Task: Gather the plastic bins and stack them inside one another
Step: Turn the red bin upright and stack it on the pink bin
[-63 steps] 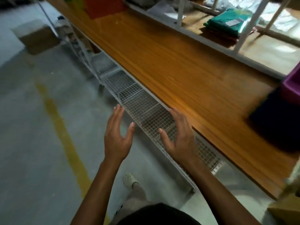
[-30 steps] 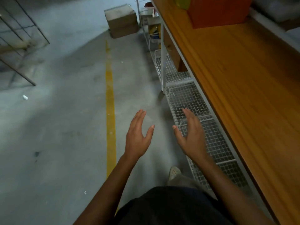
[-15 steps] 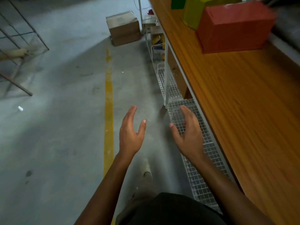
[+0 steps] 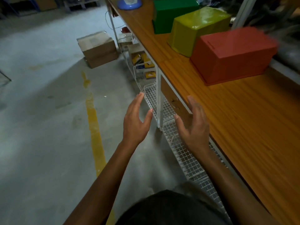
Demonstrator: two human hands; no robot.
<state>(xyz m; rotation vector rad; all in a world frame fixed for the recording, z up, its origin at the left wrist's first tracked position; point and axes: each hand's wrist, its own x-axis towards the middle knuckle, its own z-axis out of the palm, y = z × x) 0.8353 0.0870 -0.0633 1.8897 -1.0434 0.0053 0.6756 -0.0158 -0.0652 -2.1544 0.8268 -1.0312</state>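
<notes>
Three plastic bins lie upside down in a row on the wooden tabletop: a red bin nearest, a yellow-green bin behind it, a green bin farthest. My left hand hovers over the floor, fingers spread, holding nothing. Over the table's front edge, my right hand is also spread and empty, well short of the red bin.
A white wire shelf runs low under the table, with a white table leg. A cardboard box sits on the concrete floor beside a yellow line. A blue dish rests at the table's far end.
The view has moved along the table, and the red, yellow-green and green bins have come closer and fully into view. Both hands stay raised, spread and empty.
</notes>
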